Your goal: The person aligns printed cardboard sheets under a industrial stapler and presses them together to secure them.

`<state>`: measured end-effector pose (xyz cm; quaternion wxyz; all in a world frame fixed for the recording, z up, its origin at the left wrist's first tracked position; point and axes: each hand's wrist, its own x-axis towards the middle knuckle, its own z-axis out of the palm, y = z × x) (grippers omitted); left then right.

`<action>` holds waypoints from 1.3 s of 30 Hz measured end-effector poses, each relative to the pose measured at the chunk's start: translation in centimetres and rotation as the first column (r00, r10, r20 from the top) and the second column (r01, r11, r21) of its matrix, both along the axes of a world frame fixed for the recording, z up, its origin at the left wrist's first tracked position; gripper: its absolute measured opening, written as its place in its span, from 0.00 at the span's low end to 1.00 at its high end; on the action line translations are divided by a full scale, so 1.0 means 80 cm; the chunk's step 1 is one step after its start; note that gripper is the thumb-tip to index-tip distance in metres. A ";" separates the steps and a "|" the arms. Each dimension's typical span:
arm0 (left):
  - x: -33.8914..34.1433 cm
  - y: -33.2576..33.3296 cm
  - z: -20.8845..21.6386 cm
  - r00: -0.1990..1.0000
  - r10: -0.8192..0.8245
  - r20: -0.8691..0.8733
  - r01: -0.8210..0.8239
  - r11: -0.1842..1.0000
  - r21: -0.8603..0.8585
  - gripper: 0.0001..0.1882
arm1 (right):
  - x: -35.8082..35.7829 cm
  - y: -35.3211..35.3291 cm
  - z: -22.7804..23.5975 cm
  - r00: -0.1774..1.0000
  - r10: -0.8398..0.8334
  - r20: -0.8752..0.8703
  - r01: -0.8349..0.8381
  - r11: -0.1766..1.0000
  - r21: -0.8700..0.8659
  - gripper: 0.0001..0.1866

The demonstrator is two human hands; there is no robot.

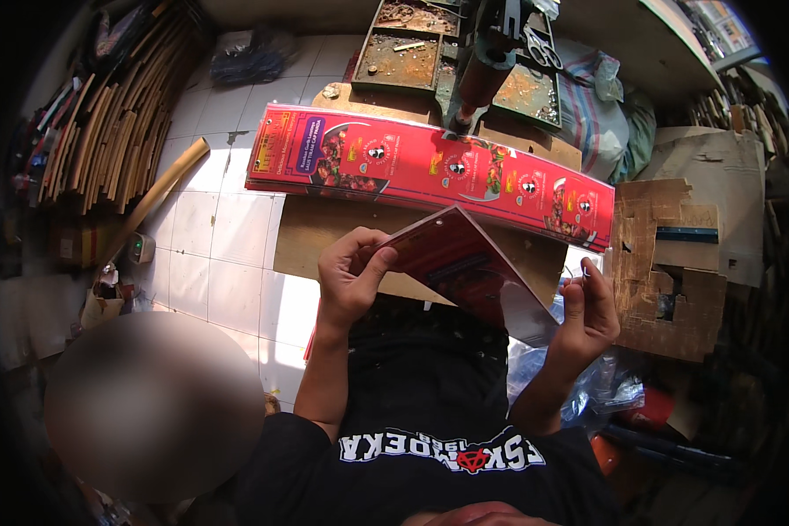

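Note:
My left hand (352, 272) grips a glossy, red printed card (478, 267) by its left edge, thumb on top. The card is tilted in front of my body and has a small round hole near its top corner. Just past the card's other end, my right hand (587, 311) is raised with thumb and fingertips close together. A tiny pale, thin thing shows at those fingertips, too small to name. Beyond both hands, a stack of long red printed cards (430, 167) lies on a wooden board (324, 237), its middle under the head of a bench press (482, 79).
Trays (403, 57) with small metal bits flank the press. Stacked cardboard sheets (114, 114) lean at the far left, near a cardboard tube (167, 188). Cut cardboard (675, 307) lies at right, and clear plastic bags (596, 386) sit beside my right forearm. A striped sack (592, 123) stands behind.

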<state>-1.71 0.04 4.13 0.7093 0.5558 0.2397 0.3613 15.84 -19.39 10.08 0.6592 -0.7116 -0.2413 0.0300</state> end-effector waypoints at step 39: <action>-0.053 0.180 0.008 0.868 0.440 -0.230 -0.437 0.897 0.069 0.14 | 0.080 -0.010 -0.081 0.978 -0.206 -0.023 0.207 0.975 0.078 0.14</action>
